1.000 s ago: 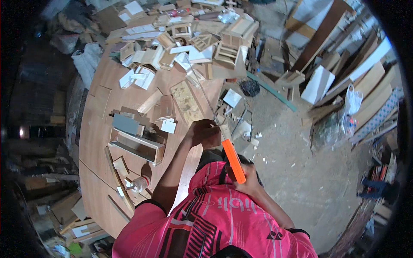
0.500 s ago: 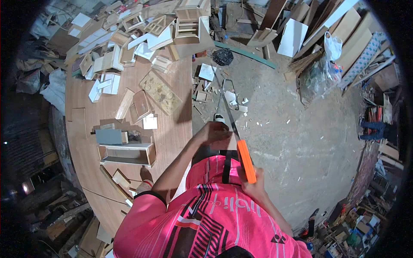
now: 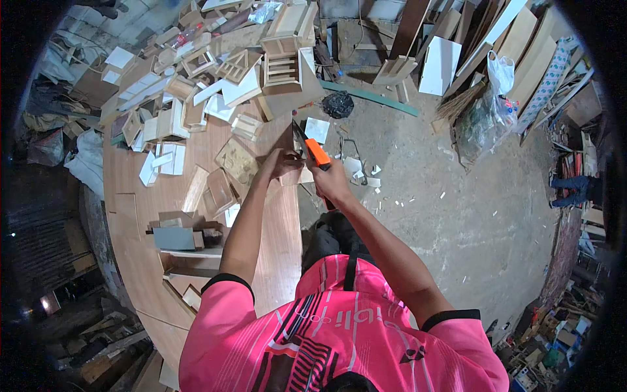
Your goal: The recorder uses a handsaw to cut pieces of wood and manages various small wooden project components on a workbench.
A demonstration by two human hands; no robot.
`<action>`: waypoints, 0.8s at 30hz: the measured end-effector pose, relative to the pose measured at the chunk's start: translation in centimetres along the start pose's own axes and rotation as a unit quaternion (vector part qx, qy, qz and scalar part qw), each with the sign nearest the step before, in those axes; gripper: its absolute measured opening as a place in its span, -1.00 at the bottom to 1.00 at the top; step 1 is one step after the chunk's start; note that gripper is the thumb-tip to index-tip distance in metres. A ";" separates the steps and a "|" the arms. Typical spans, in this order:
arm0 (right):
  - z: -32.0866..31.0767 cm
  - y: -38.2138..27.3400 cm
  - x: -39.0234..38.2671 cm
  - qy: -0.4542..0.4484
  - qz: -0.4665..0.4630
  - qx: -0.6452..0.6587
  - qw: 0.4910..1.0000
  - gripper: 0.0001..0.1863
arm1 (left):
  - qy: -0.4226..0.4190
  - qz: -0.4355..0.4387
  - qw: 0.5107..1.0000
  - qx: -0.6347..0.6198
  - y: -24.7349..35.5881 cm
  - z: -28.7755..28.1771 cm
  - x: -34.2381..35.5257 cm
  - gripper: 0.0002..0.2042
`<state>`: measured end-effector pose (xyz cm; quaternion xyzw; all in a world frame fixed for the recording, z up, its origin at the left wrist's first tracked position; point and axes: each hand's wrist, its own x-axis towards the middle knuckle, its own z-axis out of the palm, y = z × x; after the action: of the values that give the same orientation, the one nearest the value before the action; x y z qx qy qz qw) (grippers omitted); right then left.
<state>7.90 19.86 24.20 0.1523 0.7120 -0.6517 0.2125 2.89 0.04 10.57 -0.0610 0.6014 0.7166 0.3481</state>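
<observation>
My right hand [image 3: 332, 181] is wrapped round the orange handle [image 3: 318, 154] of a handsaw. Its dark blade [image 3: 299, 132] points away from me and to the left, at the table's right edge. Close beside it, my left hand [image 3: 285, 164] is closed on a small light wooden board [image 3: 290, 178], with the fingers near the blade. Whether the teeth touch the board cannot be made out. Just left of that hand lies a worn, stained wooden block [image 3: 236, 161] on the brown wooden table [image 3: 277, 261].
Small wooden boxes and frames, such as a slatted one [image 3: 282, 70], crowd the table's far end. A grey box [image 3: 175, 238] stands at the left. Offcuts and a black bag [image 3: 337, 104] lie on the concrete floor [image 3: 431, 222]. Boards [image 3: 441, 65] lean at the far right.
Both hands have moved forward and left, from close to my lap to the table's right edge. Saw and board went with them, and the blade now tilts more to the left.
</observation>
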 end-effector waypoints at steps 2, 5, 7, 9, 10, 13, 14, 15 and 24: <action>0.7 -0.4 2.2 -0.012 0.050 0.021 0.998 -0.76 | -0.002 0.001 0.994 0.113 0.1 -1.3 0.9 -0.63; 1.5 -0.9 4.5 -0.008 0.062 0.044 0.997 -0.78 | -0.013 -0.007 0.953 0.303 -1.4 -4.2 2.7 -0.52; 1.9 -1.2 5.5 -0.007 0.062 0.056 0.996 -0.79 | -0.094 0.014 0.954 -0.284 -3.3 -6.4 3.8 -0.44; 2.2 -1.4 5.9 -0.010 0.073 0.066 0.995 -0.80 | -0.075 0.064 0.969 -0.227 -4.8 -8.4 4.5 -0.47; 2.3 -1.5 6.0 -0.006 0.073 0.072 0.995 -0.80 | -0.010 0.054 0.985 -0.160 -5.3 -8.9 4.7 -0.49; 2.5 -1.8 6.1 0.004 0.073 0.083 0.994 -0.80 | 0.021 0.066 0.997 0.045 -5.3 -9.2 5.1 -0.53; 2.5 -1.9 6.0 0.000 0.074 0.098 0.992 -0.76 | 0.051 0.075 0.982 0.168 -5.0 -8.8 5.1 -0.55; 2.5 -2.0 6.0 0.008 0.073 0.091 0.993 -0.76 | 0.064 0.078 0.969 0.225 -4.6 -8.4 5.0 -0.56; 2.7 -2.3 5.9 0.007 0.099 0.080 0.992 -0.81 | 0.163 0.250 0.777 0.555 -0.6 -5.4 2.5 -0.69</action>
<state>2.01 16.60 23.06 0.2427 0.6403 -0.6815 0.2582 -0.45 -3.76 7.37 0.1793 0.9365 0.3001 0.0272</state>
